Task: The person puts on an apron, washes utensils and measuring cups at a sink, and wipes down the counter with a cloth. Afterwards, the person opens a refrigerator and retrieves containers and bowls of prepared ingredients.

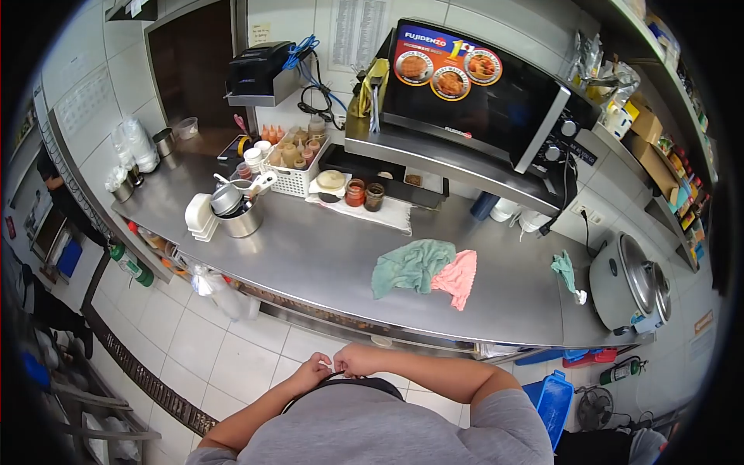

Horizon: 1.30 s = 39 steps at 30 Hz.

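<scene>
At the frame's lower centre, the right hand pinched a thin black strap; whether the left hand had its grip on it, I couldn't tell — a loose pinch might have let it slip.

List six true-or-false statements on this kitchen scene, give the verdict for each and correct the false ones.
1. The left hand and right hand are close together at the person's waist, by a dark strap. True.
2. The green cloth and pink cloth touch each other on the metal counter. True.
3. The right hand is gripping the pink cloth. False: that cloth lies on the counter, away from both hands.
4. The microwave stands on a shelf above the counter. True.
5. The white basket is empty. False: it holds bottles.
6. The large rice cooker stands at the counter's left end in the picture. False: it is at the right end.
</scene>
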Motion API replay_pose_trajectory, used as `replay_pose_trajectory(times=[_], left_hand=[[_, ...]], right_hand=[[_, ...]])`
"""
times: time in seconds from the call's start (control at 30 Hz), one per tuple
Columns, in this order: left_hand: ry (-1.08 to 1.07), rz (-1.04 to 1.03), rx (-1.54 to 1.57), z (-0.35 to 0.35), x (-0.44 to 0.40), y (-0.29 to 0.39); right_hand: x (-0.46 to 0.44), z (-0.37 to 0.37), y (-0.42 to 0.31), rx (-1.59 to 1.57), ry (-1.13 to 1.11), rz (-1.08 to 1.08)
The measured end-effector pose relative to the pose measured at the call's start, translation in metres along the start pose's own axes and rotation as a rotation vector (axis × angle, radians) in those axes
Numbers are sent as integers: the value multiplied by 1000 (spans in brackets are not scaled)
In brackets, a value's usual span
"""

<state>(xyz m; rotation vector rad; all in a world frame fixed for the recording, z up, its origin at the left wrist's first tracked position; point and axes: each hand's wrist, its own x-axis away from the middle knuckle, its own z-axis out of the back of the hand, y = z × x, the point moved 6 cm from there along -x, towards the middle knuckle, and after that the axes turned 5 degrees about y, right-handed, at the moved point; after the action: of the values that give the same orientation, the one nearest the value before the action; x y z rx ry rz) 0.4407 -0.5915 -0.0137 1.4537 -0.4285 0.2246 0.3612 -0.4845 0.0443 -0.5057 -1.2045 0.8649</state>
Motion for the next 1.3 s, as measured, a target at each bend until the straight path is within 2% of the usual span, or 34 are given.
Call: replay_pose_trajectory(times=[0.07,0.13,0.2,0.3,0.33,0.4,0.43,0.53,0.6,0.63,0.67,0.7,0.73,0.8,0.87,1.0,1.07,1.1,1.23,1.3], left_hand=[[59,-10,70,10,-10,-11],[46,10,118,14,-23,-22],[40,27,173,20,-40,-27],[73,94,293,36,-60,-19],[108,108,259,43,-65,-13],[139,116,243,55,-75,4],[153,123,243,62,-80,4],[210,177,281,82,-83,-7],[213,154,269,81,-69,-4],[237,151,154,84,-64,3],[249,159,166,86,-63,10],[278,130,176,90,-64,17],[306,97,185,95,-68,26],[215,98,182,103,-79,58],[130,68,125,108,-90,103],[50,-36,-106,109,-132,150],[103,-173,-327,106,-153,163],[109,-164,-347,102,-160,169],[50,-170,-268,97,-181,156],[52,-58,-99,104,-180,143]], right_hand=[[-6,11,-3,-37,43,7],[-12,9,13,-813,-104,-290],[-19,19,17,-783,-114,-304],[-33,60,9,-111,68,-7],[-34,70,8,-113,54,-5],[-30,100,-12,168,136,149],[-38,107,-5,389,357,431],[-42,123,25,393,397,427],[-29,133,31,329,348,432],[-25,140,37,171,297,277],[-24,144,45,16,245,117],[-36,145,56,-330,204,61],[-45,144,64,-324,190,56],[-53,147,44,-1267,47,111],[-61,144,38,-1298,38,117],[-73,144,46,-1243,201,106],[-71,147,46,-1026,271,36],[-68,150,43,-965,276,78],[-79,144,56,-1057,304,43],[-84,140,63,-1117,329,33]])
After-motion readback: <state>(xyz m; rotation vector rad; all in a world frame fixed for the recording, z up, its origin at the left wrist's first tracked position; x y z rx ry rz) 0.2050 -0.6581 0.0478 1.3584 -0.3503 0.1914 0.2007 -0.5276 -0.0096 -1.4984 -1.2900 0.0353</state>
